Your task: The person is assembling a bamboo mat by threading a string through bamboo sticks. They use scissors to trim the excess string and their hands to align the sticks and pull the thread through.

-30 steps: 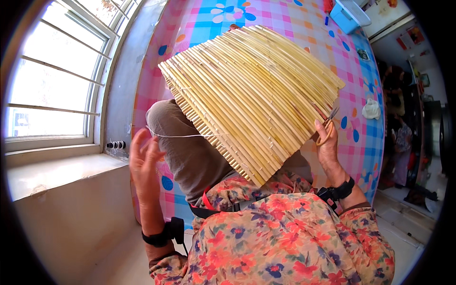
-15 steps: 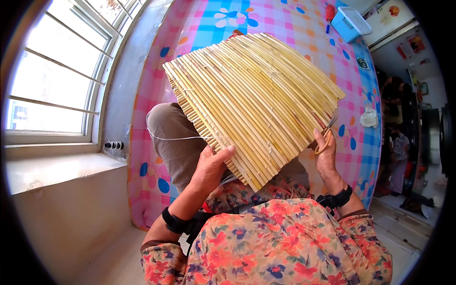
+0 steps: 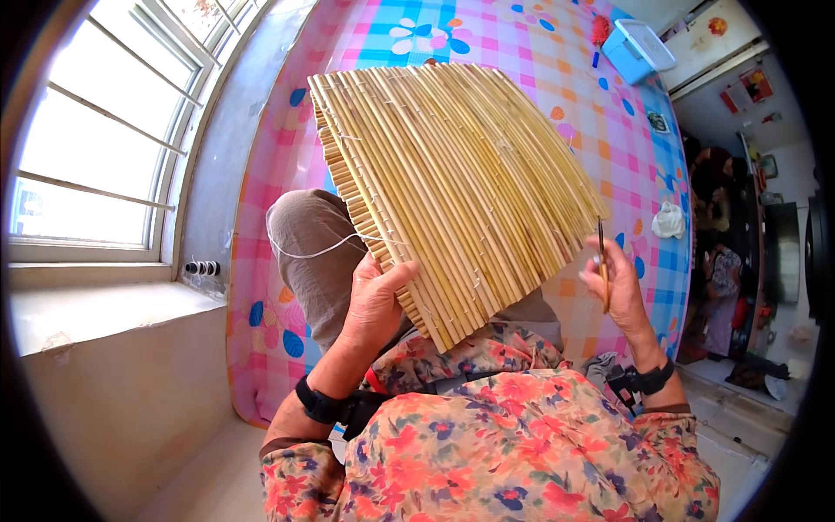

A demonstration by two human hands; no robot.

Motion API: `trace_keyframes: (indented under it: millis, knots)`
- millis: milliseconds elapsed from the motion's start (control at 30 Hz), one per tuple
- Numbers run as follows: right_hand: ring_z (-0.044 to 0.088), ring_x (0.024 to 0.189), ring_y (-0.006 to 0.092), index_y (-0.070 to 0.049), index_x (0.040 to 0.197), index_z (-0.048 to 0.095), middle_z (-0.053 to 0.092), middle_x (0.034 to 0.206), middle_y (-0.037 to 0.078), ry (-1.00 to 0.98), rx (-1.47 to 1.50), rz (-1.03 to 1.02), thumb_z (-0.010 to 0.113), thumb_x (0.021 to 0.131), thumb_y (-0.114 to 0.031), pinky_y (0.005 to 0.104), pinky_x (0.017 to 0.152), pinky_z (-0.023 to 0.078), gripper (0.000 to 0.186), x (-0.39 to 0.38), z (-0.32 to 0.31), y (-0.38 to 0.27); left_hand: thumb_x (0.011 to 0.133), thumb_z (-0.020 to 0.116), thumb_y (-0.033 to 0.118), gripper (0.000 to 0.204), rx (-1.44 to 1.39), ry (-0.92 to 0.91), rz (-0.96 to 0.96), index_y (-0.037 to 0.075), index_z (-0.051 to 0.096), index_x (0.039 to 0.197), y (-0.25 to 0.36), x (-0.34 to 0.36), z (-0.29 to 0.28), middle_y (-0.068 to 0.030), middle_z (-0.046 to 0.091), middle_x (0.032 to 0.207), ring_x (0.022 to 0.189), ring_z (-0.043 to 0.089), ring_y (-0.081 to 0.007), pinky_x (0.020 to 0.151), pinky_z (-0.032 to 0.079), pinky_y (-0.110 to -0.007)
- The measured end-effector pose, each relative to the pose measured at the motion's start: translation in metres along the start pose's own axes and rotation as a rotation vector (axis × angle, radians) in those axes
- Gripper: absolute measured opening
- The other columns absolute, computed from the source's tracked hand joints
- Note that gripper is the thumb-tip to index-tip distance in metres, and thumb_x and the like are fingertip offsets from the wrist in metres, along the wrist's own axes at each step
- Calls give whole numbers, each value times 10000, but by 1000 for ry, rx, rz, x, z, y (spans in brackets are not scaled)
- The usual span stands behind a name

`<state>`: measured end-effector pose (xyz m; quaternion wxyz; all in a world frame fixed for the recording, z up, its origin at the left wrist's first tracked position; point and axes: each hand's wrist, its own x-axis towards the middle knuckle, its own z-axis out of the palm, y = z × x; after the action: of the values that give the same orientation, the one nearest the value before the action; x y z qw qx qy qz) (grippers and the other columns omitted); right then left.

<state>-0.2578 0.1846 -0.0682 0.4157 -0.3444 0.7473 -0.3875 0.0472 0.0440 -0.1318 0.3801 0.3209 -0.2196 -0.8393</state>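
Observation:
A stiff mat of pale yellow stalks (image 3: 452, 191), stitched together with thin white string, is held tilted over my lap. Its left edge shows a second layer of stalk ends beneath. My left hand (image 3: 374, 300) grips the near left edge, thumb on top and fingers hidden underneath. From beside that thumb a loose white string (image 3: 317, 253) curves left across my knee. To the right of the mat, my right hand (image 3: 623, 283) holds a pair of scissors (image 3: 604, 291) with the blades pointing up. That hand is apart from the mat.
A barred window and its sill (image 3: 113, 320) lie on the left. The checked flowered sheet (image 3: 383, 35) spreads beneath me. At the far right stand a blue lidded box (image 3: 633, 52) and, nearer, a white bag (image 3: 668, 221). People (image 3: 722, 270) are in the room beyond.
My right hand has let go of the mat's right edge and moved a little right and down, keeping the scissors, now turned upright. The mat has turned slightly, its near corner shifting left.

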Motion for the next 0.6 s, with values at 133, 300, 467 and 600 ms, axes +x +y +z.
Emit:
trace_keyframes:
  millis: [133, 300, 467, 600]
  knots:
    - [578, 810, 57, -66, 1270, 515, 608, 902, 13, -224, -42, -371, 661, 840, -14, 229, 707, 496, 457, 23, 86, -65, 850, 577, -24, 437, 83, -35, 70, -6, 481, 1276, 2, -5, -1, -80, 606, 1205, 1098, 588, -166, 973, 450, -318]
    - [627, 809, 123, -72, 1226, 540, 618, 910, 69, -363, -75, -576, 685, 831, -48, 268, 723, 537, 422, 55, 154, -77, 868, 608, 29, 409, 138, -101, 82, 5, 491, 1259, 1, -1, 5, -61, 610, 1166, 1078, 582, -144, 947, 455, -310]
    - [572, 759, 115, -67, 1225, 542, 579, 902, 69, -329, -287, -785, 675, 835, -24, 242, 699, 499, 415, 61, 170, -80, 856, 620, 47, 383, 205, -75, 118, 12, 507, 1220, -5, 0, -1, -47, 614, 1128, 1037, 605, -148, 936, 471, -318]
    - [551, 788, 88, -47, 1232, 525, 563, 901, 33, -427, -176, -587, 647, 847, -2, 228, 743, 490, 407, 67, 171, -82, 853, 620, 45, 363, 245, -75, 113, 12, 512, 1198, -2, 0, 1, -42, 617, 1110, 1002, 611, -134, 910, 477, -299]
